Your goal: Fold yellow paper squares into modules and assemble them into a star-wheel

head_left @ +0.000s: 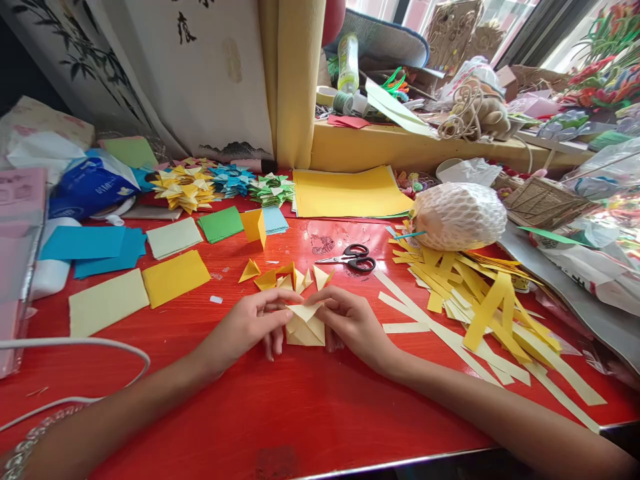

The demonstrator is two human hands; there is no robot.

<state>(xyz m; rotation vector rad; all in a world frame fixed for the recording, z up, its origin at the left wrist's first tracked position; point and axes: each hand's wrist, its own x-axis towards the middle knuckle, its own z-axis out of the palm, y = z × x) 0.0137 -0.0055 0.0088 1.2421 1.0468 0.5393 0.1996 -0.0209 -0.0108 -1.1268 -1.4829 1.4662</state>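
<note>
A pale cream piece of folded paper (306, 331) is held between both hands above the red table (240, 413). Creases run across it, and its top edge comes down in a pointed flap. My left hand (261, 320) pinches its left upper corner between thumb and fingers. On the opposite side my right hand (353, 323) pinches the right upper corner. Just behind the hands lie several small folded paper triangles (267, 279), yellow and cream. Beyond these, black-handled scissors (356, 259) rest with their blades pointing left.
Yellow and cream paper strips (465, 307) spread over the right side, near a bulb-shaped thing in white foam netting (457, 217). Blue paper (93, 243), yellow paper (176, 279) and green paper (221, 225) lie left. Folded-paper rings (185, 188) and yellow sheets (350, 193) sit at the back. A white cable (115, 343) curves in.
</note>
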